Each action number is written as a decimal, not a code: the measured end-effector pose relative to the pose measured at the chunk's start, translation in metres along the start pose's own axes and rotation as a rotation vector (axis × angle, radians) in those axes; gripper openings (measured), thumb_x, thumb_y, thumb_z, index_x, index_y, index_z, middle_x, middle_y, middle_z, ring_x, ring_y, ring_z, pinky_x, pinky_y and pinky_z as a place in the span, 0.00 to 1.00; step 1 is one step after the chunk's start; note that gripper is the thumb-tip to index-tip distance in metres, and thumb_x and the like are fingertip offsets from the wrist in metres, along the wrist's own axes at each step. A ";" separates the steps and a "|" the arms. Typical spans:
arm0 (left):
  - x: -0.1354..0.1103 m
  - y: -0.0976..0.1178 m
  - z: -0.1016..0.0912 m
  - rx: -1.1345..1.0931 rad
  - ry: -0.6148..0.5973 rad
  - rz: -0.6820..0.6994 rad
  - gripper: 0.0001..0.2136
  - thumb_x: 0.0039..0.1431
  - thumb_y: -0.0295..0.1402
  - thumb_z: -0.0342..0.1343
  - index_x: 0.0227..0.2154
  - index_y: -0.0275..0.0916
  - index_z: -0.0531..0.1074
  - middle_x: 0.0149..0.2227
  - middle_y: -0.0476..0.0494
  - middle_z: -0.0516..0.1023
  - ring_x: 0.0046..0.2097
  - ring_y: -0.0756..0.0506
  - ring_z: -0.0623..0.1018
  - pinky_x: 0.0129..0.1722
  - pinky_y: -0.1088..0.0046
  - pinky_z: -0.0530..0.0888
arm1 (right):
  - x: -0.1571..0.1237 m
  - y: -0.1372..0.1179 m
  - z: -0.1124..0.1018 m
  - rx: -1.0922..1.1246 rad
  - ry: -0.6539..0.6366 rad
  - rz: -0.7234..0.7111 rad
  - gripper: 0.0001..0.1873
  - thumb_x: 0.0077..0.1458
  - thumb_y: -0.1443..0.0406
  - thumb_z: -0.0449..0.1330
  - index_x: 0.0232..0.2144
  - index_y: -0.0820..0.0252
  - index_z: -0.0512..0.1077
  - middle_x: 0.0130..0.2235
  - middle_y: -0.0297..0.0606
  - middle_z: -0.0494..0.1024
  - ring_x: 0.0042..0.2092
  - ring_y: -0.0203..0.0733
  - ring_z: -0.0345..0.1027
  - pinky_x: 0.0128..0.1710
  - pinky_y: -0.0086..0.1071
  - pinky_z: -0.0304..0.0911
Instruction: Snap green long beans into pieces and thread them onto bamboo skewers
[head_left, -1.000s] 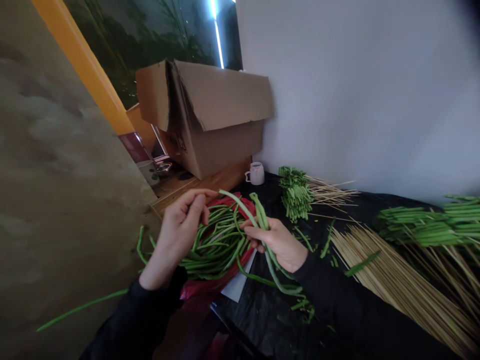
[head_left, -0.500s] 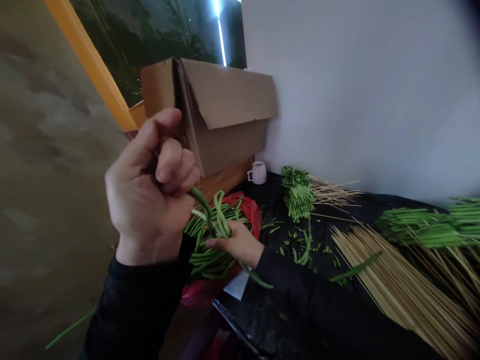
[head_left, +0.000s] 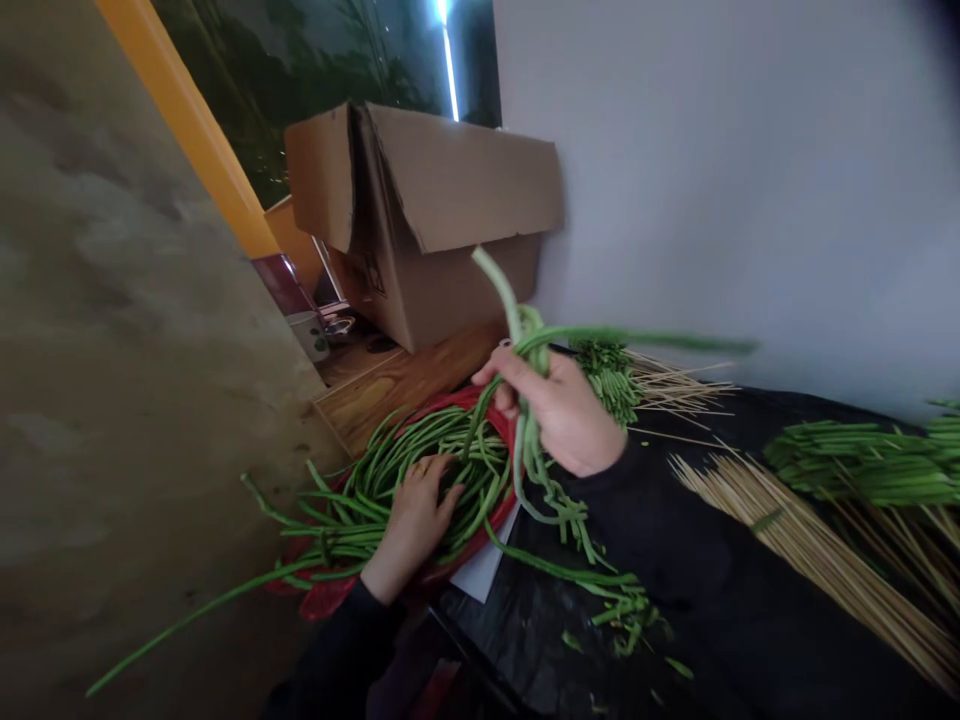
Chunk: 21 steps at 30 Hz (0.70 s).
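My right hand (head_left: 559,410) is raised above the table edge, closed round a bunch of long green beans (head_left: 529,330) whose ends stick up and trail down to the black table cover. My left hand (head_left: 415,520) lies on the pile of long beans (head_left: 420,470) in the red plastic bag (head_left: 319,600), fingers spread flat on the beans.
A cardboard box (head_left: 435,215) stands at the back on a wooden surface. Skewered bean bundles (head_left: 611,375) and loose bamboo skewers (head_left: 817,555) lie on the black-covered table (head_left: 720,640). More cut beans (head_left: 862,460) sit at the right. Stray beans reach onto the floor at left.
My left hand dropped from near the camera down onto the bean pile. My right hand rose, lifting a bunch of beans out of the bag.
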<state>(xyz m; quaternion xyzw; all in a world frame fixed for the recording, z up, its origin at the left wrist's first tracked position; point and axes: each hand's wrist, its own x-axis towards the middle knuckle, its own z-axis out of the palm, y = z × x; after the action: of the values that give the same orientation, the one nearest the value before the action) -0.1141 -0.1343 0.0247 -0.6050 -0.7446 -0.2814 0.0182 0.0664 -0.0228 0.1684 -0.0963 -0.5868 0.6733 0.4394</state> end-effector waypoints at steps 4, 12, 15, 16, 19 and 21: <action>0.000 0.003 -0.003 0.101 0.071 0.023 0.15 0.61 0.32 0.53 0.50 0.38 0.67 0.47 0.38 0.75 0.50 0.38 0.73 0.50 0.56 0.70 | -0.002 -0.070 -0.032 0.056 0.093 -0.250 0.16 0.60 0.56 0.60 0.23 0.58 0.71 0.29 0.31 0.75 0.22 0.27 0.56 0.21 0.27 0.53; -0.031 0.018 -0.042 0.467 -0.117 0.028 0.05 0.57 0.36 0.59 0.30 0.39 0.73 0.36 0.40 0.75 0.42 0.37 0.74 0.41 0.61 0.70 | -0.021 -0.084 -0.065 -0.094 0.272 -0.207 0.16 0.60 0.56 0.59 0.24 0.57 0.71 0.26 0.32 0.73 0.25 0.34 0.63 0.25 0.30 0.60; -0.031 0.019 -0.055 0.567 -0.190 0.029 0.04 0.58 0.31 0.56 0.30 0.39 0.73 0.36 0.39 0.77 0.41 0.38 0.75 0.40 0.63 0.70 | -0.023 -0.053 -0.063 -0.099 0.229 -0.016 0.19 0.55 0.50 0.62 0.24 0.57 0.71 0.26 0.31 0.72 0.26 0.35 0.63 0.24 0.30 0.61; -0.028 0.020 -0.061 0.591 -0.173 0.041 0.04 0.60 0.31 0.55 0.30 0.39 0.72 0.35 0.40 0.77 0.40 0.38 0.76 0.38 0.64 0.69 | -0.023 -0.044 -0.062 -0.120 0.208 0.013 0.20 0.54 0.48 0.62 0.23 0.57 0.71 0.26 0.31 0.72 0.26 0.34 0.63 0.25 0.30 0.61; -0.011 0.031 -0.083 0.659 -0.007 0.096 0.07 0.62 0.36 0.52 0.33 0.41 0.72 0.28 0.43 0.76 0.33 0.39 0.76 0.33 0.65 0.68 | -0.021 -0.022 -0.057 -0.221 0.145 0.024 0.21 0.52 0.49 0.64 0.20 0.59 0.71 0.26 0.32 0.73 0.30 0.35 0.65 0.33 0.30 0.64; 0.002 0.044 -0.099 0.672 0.050 0.239 0.08 0.63 0.37 0.51 0.29 0.42 0.72 0.25 0.44 0.75 0.31 0.40 0.76 0.32 0.66 0.66 | -0.021 -0.010 -0.050 -0.216 0.059 0.053 0.19 0.54 0.51 0.63 0.21 0.59 0.74 0.29 0.35 0.76 0.34 0.37 0.69 0.39 0.33 0.65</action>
<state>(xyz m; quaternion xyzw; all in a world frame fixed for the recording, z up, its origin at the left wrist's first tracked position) -0.1058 -0.1712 0.1262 -0.6410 -0.7190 -0.0315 0.2668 0.1156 -0.0032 0.1546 -0.1785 -0.6401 0.6143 0.4255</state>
